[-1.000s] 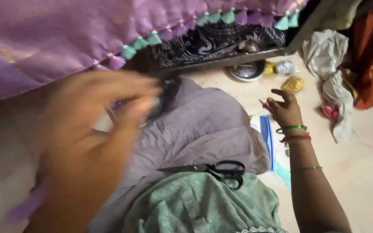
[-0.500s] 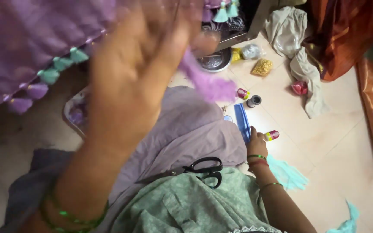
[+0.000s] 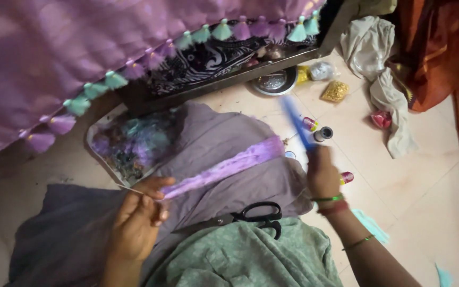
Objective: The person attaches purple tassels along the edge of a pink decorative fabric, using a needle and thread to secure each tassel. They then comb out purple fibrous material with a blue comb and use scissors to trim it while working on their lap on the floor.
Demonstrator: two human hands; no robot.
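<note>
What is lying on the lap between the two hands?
In the head view, black scissors lie on the lap between the left hand and the right hand.

— How's the light?
— Soft indoor light, fairly dim, with a mild sheen on the pale floor tiles (image 3: 399,180) at right. Deep shadow sits under the dark shelf edge (image 3: 229,79).
— Sharpness?
— The blue comb (image 3: 296,123) is smeared by motion, the right hand (image 3: 322,172) slightly too. The purple tasselled cloth (image 3: 81,48) is soft up close; the scissors (image 3: 253,217) look crisp
</note>
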